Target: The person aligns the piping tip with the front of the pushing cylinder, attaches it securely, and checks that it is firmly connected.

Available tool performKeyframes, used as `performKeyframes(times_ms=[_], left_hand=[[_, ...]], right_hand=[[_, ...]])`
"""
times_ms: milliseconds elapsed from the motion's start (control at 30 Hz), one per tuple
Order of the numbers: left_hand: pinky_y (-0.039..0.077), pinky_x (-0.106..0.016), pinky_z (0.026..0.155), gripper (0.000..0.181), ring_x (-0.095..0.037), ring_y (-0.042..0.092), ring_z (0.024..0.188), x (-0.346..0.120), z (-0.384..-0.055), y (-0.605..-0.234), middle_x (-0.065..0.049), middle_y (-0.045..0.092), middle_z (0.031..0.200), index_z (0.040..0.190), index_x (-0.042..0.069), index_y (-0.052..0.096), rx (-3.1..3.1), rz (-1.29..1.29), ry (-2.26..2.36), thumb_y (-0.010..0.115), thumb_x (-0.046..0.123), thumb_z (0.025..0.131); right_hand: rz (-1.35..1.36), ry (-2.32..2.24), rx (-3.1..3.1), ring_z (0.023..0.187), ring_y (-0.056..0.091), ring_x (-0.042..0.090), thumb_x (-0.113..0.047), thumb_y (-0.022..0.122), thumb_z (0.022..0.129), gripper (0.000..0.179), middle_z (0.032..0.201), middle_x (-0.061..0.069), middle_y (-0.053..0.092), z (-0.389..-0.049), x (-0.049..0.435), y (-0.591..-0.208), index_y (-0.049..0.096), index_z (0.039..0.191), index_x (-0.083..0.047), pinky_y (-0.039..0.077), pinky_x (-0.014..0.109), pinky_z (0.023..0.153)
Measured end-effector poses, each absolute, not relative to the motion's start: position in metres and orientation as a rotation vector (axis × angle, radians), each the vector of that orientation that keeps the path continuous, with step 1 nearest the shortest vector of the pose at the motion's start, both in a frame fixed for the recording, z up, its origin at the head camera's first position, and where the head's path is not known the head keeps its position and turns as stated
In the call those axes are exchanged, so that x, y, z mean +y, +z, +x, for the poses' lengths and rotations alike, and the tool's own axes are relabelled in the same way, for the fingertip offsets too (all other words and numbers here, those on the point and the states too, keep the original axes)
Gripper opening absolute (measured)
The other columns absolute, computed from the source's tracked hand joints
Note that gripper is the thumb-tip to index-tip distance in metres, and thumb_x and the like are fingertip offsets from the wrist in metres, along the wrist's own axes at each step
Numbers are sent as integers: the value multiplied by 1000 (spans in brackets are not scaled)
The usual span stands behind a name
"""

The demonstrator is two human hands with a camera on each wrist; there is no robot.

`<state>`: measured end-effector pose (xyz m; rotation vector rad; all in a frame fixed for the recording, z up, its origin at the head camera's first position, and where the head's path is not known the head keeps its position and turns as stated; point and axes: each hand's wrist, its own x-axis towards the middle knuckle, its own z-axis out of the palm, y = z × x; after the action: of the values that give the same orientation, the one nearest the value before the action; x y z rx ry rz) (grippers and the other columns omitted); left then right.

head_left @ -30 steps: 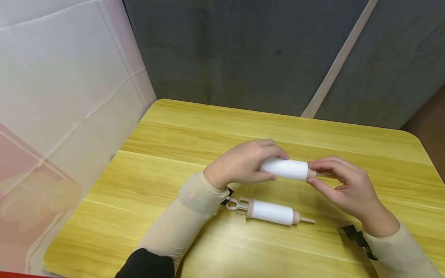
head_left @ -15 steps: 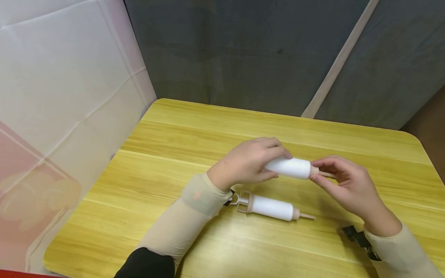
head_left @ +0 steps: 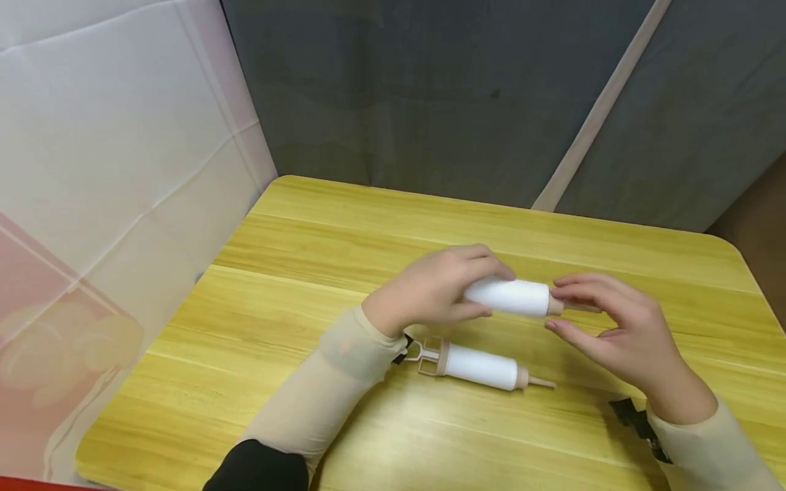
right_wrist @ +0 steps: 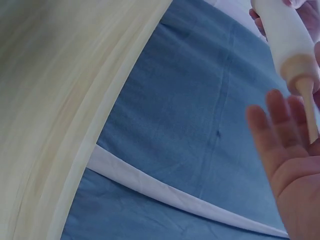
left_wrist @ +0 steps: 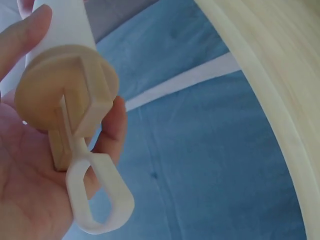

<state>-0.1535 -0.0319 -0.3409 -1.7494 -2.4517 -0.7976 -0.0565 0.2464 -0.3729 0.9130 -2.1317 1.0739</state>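
Note:
My left hand (head_left: 445,286) grips a white syringe (head_left: 518,297) around its barrel and holds it level above the table. In the left wrist view its beige collar (left_wrist: 67,75) and white ring handle (left_wrist: 100,195) stick out at the back, beside the palm. My right hand (head_left: 620,320) is spread at the nozzle end, fingertips close to the beige cap and thumb apart below it. The right wrist view shows the thin nozzle (right_wrist: 307,107) in front of these loosely extended fingers. A second, similar syringe (head_left: 482,367) lies on the table nearer the body, its handle partly behind the left wrist.
The wood-grain table (head_left: 344,225) has rounded corners and ends at a dark curtain (head_left: 430,102) with a pale strip. A white, partly pink cloth (head_left: 135,170) hangs along the left side. Black wrist mounts (head_left: 638,426) sit at the sleeves.
The right thumb and fingers have loosened from the nozzle cap and spread apart. The held syringe has shifted slightly right over the second; the left hand keeps its grip. The lying syringe stays put.

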Motion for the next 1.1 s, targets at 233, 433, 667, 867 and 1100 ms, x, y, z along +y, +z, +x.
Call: performKeyframes(times_ms=[233,433,667,867,1100], left_hand=[[48,-24,96,43,-15,62,110,-40,-160,-337,-4,69,128,132,9,71,-2562,-1787,-910,86,17,92],[46,-23,99,43,-15,62,114,-38,-161,-338,-5,69,131,131,7,71,-2541,-1868,-959,86,17,92],[46,-23,100,42,-16,62,116,-35,-158,-340,-5,69,131,131,7,71,-2522,-1852,-923,85,16,93],[47,-26,103,44,-18,63,118,-31,-152,-341,-6,68,133,134,8,69,-2487,-1828,-836,85,17,94],[49,-27,102,45,-19,65,114,-27,-145,-339,-7,68,129,135,8,68,-2428,-1825,-725,85,17,94]], right_hand=[[1017,886,-2025,103,70,15,-39,72,103,44,102,21,74,-57,233,-369,80,99,4,51,15,98],[1008,892,-1989,102,71,10,-37,71,104,44,98,20,75,-56,231,-371,78,92,5,52,13,93],[1001,936,-1986,104,72,6,-38,73,102,46,96,21,76,-56,232,-370,79,90,6,53,14,91],[1029,1027,-1954,102,74,9,-32,78,99,41,96,23,76,-55,238,-372,79,91,9,55,16,90],[1015,1136,-1958,102,75,10,-29,83,95,39,96,23,77,-54,244,-372,79,91,9,56,17,87]])
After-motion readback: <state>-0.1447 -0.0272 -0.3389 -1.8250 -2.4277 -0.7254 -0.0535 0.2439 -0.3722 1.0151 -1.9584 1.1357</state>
